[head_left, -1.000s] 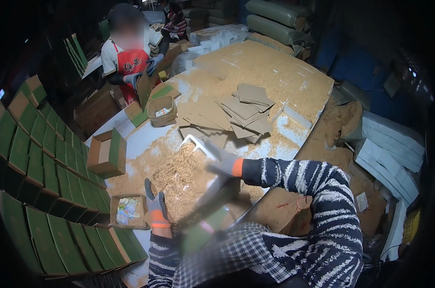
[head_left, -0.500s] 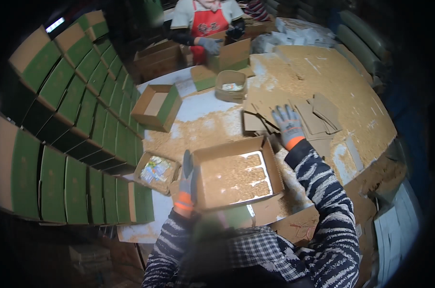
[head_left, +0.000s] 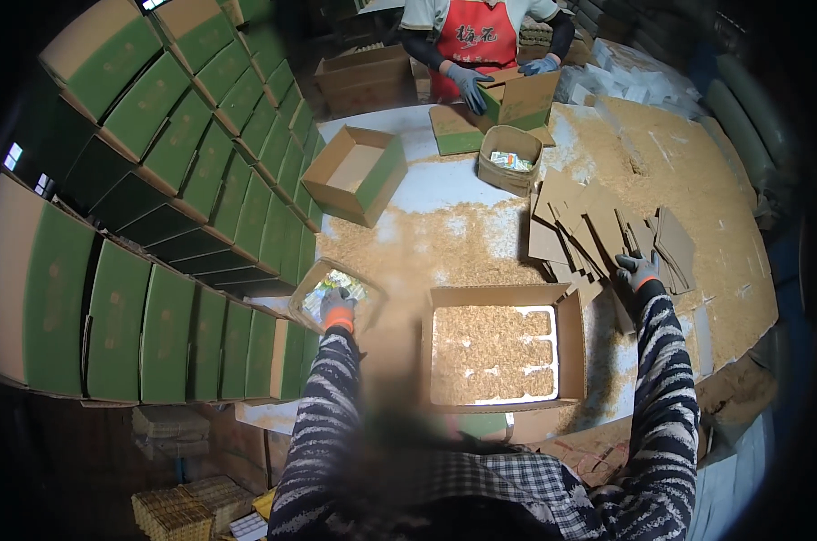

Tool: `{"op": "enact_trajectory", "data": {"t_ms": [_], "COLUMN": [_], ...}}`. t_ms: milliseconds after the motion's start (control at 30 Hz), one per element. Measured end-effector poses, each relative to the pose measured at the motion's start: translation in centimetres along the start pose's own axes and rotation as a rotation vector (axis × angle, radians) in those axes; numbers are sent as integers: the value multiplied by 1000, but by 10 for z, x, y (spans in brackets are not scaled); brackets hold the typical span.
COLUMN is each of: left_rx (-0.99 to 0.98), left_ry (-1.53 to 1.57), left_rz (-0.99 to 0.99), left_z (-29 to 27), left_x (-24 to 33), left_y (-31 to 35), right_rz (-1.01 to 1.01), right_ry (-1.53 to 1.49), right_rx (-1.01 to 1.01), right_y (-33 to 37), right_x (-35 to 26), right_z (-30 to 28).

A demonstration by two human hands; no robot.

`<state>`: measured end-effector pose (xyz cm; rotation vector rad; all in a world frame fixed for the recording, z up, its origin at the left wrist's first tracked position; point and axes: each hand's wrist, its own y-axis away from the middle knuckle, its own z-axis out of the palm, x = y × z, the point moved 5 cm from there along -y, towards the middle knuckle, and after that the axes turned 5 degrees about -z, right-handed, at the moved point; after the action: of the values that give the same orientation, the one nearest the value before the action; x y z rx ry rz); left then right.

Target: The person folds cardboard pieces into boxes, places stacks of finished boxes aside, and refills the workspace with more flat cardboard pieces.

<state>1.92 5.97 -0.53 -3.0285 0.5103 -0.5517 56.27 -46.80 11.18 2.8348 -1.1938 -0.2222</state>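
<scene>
My left hand (head_left: 338,311), in a grey glove with an orange cuff, reaches down into a small container of colourful packets (head_left: 320,290). Its fingers look bunched among the packets, and what they hold is hidden. My right hand (head_left: 640,270), gloved alike, is closed on the edge of a flat cardboard piece (head_left: 620,243) in a loose pile of brown sheets. Between my arms stands an open cardboard box (head_left: 570,347). Inside it a white tray with compartments (head_left: 555,356) lies nearly covered by tan, crumbly shavings (head_left: 489,347).
Green-and-brown boxes (head_left: 169,334) are stacked high on the left. An empty open box (head_left: 359,180) and a round basket with packets (head_left: 511,162) stand farther back. Across the table a person in a red apron (head_left: 476,41) handles another box (head_left: 525,101). Shavings cover much of the table (head_left: 688,171).
My left hand has left the open box and moved into the packet container. My right hand has drawn back across the cardboard pile and closed on a piece. The view has shifted left.
</scene>
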Motion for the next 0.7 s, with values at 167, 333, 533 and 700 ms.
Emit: {"op": "enact_trajectory", "data": {"t_ms": [167,333,533,700], "left_rx": [-83,-27,-168,-104], "left_ry": [181,793,490,844], "left_rz": [-65,490,1108,700], "left_z": [-31,-189,-211,-211], "left_x": [12,164,246,208], "left_y": [-5,85,194,177], "right_rz": [151,-428,-519,-519], "right_ry": [-191,106,-67,-512], "right_rx": [596,931,142,-400], "right_y": [11,150,197,192], "right_x": [24,-214,-347,-402], "right_z": [-80,-216,-99,-7]}}
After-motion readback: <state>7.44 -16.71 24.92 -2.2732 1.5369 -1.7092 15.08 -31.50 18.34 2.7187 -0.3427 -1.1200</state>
